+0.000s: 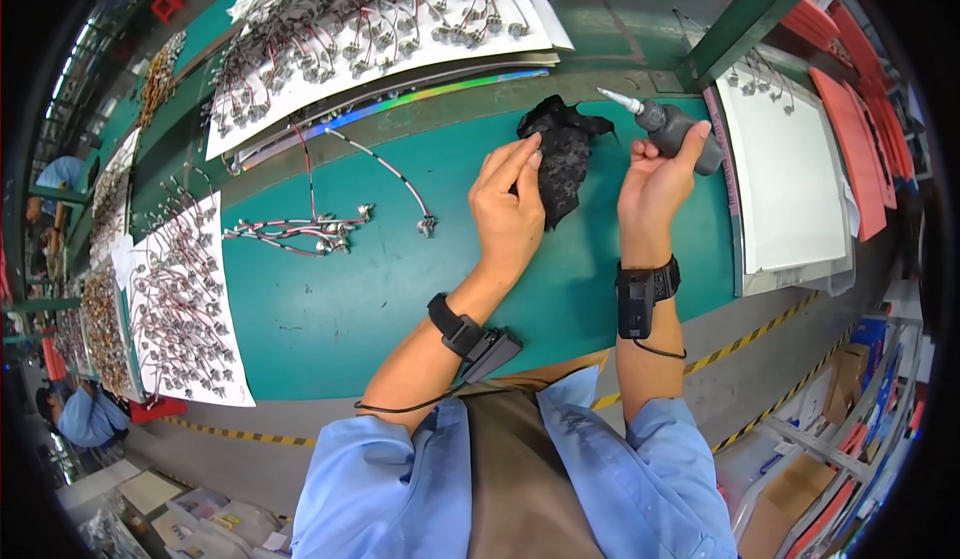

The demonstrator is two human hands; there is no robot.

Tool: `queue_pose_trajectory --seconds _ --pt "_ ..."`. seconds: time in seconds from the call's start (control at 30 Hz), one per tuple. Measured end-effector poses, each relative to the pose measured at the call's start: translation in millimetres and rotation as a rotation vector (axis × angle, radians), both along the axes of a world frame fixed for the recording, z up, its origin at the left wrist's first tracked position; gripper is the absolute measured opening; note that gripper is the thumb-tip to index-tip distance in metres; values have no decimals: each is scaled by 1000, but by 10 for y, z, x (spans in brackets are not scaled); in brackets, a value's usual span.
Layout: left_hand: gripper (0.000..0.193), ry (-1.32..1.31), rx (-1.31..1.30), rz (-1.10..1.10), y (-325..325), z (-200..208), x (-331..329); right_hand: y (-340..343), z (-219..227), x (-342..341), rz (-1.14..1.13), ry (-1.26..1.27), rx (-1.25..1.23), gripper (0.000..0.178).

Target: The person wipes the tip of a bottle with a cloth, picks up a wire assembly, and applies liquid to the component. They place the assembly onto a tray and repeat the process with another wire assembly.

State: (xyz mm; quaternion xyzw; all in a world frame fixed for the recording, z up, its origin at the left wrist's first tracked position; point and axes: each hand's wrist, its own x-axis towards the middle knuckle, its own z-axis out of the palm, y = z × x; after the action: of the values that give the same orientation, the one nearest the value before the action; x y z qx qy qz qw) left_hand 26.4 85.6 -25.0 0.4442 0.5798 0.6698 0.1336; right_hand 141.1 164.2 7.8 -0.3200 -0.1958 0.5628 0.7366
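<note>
My left hand [507, 199] is closed, its fingertips pinched together at the left edge of a crumpled black cloth [566, 164]. The cloth lies on the green tabletop [400, 329], and part of its edge is hidden behind the fingers. To the right of it, my right hand [655, 187] is wrapped round a dark squeeze bottle [680, 131] with a pale tapered nozzle. The bottle is tilted, and its tip points up and left, above the cloth and apart from it. Left of my hands lie several small metal parts with red, black and white wires [320, 231].
A white board [545, 24] crowded with wired parts stands raised at the back. Another white sheet of them [185, 309] lies at the left. On the right are a white panel [785, 179], a green post [745, 34] and red trays [850, 149]. People sit far left.
</note>
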Motion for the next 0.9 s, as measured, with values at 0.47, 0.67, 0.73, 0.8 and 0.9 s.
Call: queue_pose_trajectory --seconds 0.47,0.67,0.73,0.8,0.9 --pt "32 21 -60 -422 444 -123 482 -7 201 281 311 426 196 41" --pt "22 306 -106 -216 -159 257 165 35 170 348 332 386 241 45" --pt "19 374 -173 -60 -493 253 -139 5 180 295 342 373 226 46" --pt "19 387 -239 49 -736 254 -368 -29 196 222 413 364 236 46" --pt "24 575 -564 341 -992 224 -579 -85 178 97 483 342 226 46"
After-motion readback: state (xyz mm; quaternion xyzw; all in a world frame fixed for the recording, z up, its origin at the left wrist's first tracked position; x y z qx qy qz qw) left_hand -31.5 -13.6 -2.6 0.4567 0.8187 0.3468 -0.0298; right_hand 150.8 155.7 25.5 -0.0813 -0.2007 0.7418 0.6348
